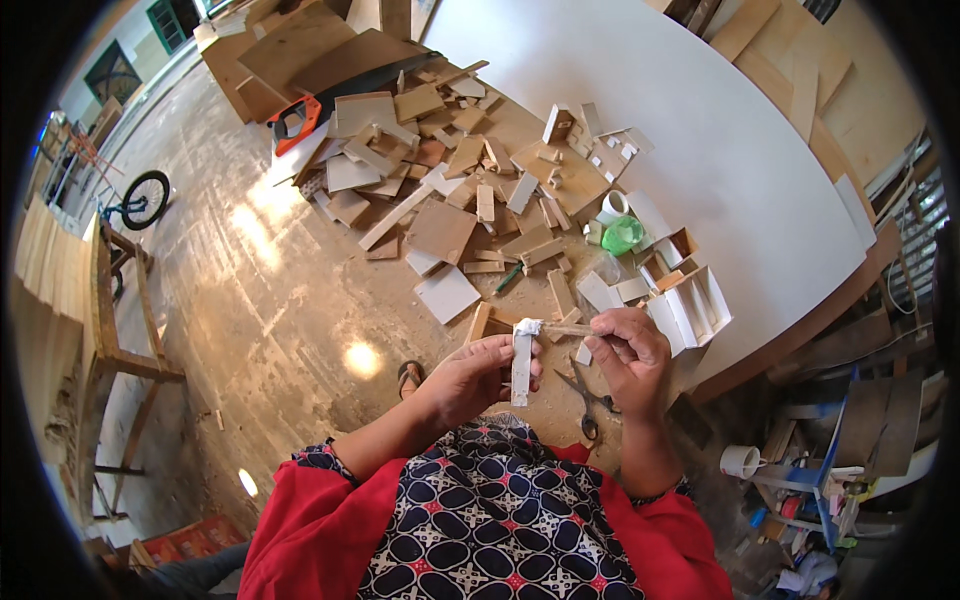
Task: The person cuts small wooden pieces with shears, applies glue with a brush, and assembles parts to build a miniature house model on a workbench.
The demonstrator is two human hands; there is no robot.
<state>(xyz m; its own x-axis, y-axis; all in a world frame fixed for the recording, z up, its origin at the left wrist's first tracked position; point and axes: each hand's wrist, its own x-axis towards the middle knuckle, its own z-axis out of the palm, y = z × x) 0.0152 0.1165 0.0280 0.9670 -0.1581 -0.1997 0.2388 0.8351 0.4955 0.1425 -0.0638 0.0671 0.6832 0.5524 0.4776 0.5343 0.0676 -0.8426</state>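
Observation:
My left hand (468, 381) grips a small white strip of wood (521, 372), held upright in front of my body. A lump of white paste (528, 326) sits at the strip's top end. Between the thumb and fingers of my right hand (634, 358) is a thin wooden stick (568, 329), lying nearly level. Its left tip meets the white paste. Below the stick, a pair of dark scissors (588, 398) lies with its blades apart.
Wood offcuts (440, 232) lie heaped ahead, with an orange-handled saw (294, 124) at their left. A green plastic container (622, 235) and a white divided box (698, 306) stand on the right, by a large white board (640, 80). At far left is a wooden bench (140, 365).

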